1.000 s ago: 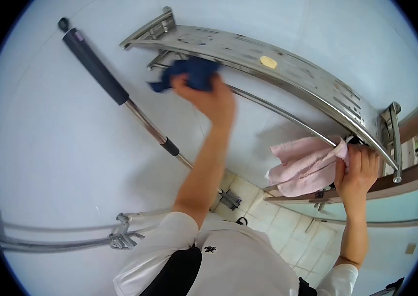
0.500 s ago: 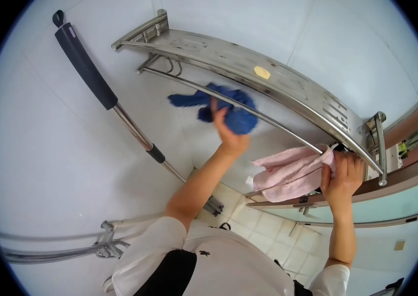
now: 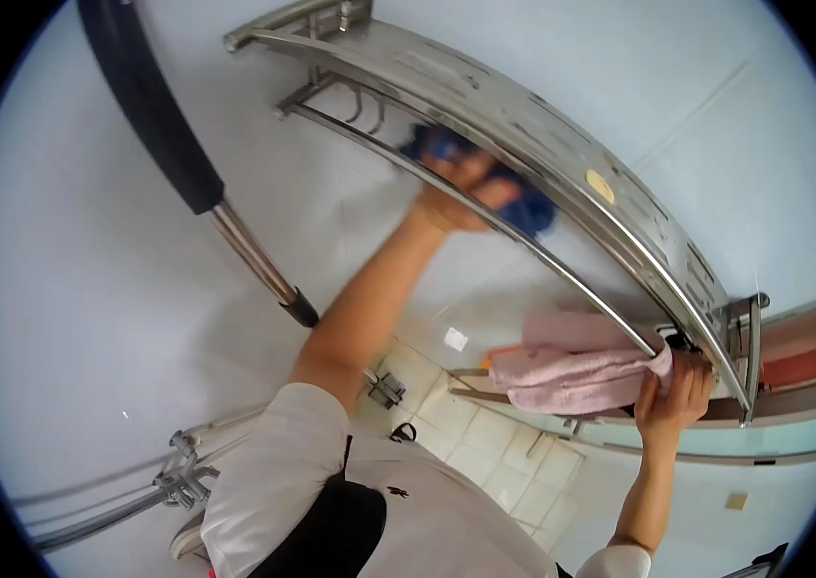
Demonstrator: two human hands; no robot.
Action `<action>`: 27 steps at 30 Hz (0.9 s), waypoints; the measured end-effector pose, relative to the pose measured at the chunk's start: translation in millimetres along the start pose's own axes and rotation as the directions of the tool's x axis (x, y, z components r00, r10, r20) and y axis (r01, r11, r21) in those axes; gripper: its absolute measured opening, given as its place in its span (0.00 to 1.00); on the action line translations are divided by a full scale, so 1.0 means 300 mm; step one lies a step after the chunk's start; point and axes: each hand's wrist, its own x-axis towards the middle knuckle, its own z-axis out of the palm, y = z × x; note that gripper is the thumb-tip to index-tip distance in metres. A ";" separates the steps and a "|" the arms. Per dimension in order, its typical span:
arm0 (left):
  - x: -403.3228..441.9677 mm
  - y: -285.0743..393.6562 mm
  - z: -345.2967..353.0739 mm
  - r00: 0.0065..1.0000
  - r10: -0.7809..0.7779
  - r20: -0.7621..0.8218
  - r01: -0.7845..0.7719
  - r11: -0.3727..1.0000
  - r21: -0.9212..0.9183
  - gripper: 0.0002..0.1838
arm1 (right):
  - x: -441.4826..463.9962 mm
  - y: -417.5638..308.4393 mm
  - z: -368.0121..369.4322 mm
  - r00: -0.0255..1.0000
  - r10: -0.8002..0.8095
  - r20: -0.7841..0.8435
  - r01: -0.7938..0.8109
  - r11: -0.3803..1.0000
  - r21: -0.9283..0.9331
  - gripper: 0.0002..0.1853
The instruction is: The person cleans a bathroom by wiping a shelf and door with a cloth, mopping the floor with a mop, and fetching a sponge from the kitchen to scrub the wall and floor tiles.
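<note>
"How far has the wiping got?"

"It looks underway: the left hand (image 3: 446,211) is closed on the blue cloth (image 3: 533,207) beneath the metal shelf (image 3: 514,116). Which parts are finished or left cannot be told."

"And the right hand (image 3: 673,400)?"

"It seems clamped on the pink towel (image 3: 571,380) by the rail's (image 3: 581,289) end."

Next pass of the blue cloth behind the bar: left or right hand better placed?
Left hand, I'd say: it holds the blue cloth behind the bar, under the shelf. The right hand is off by the pink towel, without the cloth.
</note>
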 end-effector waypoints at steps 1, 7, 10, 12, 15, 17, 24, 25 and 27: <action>-0.046 -0.025 -0.007 0.998 -0.064 0.007 0.064 0.998 -0.002 0.12 | 0.007 -0.006 -0.004 1.000 0.003 -0.008 -0.003 1.000 -0.008 0.16; -0.151 -0.013 0.007 0.599 -0.769 -0.222 0.707 0.638 -0.304 0.37 | 0.010 0.001 -0.001 1.000 0.017 -0.022 -0.017 1.000 0.007 0.16; -0.172 0.072 0.038 0.427 -0.903 -0.043 0.853 0.418 -0.313 0.43 | -0.008 0.004 0.006 0.999 0.041 -0.009 -0.040 0.999 0.022 0.17; -0.208 0.235 0.114 0.606 -0.784 -0.135 0.756 0.620 -0.210 0.40 | -0.011 0.000 -0.014 1.000 0.021 0.015 -0.021 1.000 -0.006 0.17; -0.166 0.512 0.141 0.651 -0.738 0.176 0.756 0.612 -0.230 0.33 | 0.007 -0.006 -0.005 1.000 -0.012 0.002 0.012 1.000 0.016 0.17; -0.199 0.622 0.135 0.805 -0.534 0.258 0.593 0.738 -0.322 0.35 | -0.004 0.003 -0.001 0.999 -0.041 0.004 0.041 0.999 0.012 0.17; -0.197 0.237 0.064 0.681 -0.730 -0.049 0.726 0.683 -0.085 0.36 | 0.006 -0.019 -0.006 0.999 -0.041 0.012 0.041 0.999 0.011 0.17; -0.200 0.170 0.057 0.632 -0.765 -0.127 0.753 0.644 -0.134 0.42 | 0.003 -0.020 -0.009 0.999 -0.032 0.017 0.032 0.999 0.003 0.17; -0.188 0.033 0.080 0.402 -0.866 -0.299 0.879 0.456 -0.139 0.42 | 0.012 -0.025 -0.004 1.000 -0.023 0.017 0.023 1.000 0.003 0.17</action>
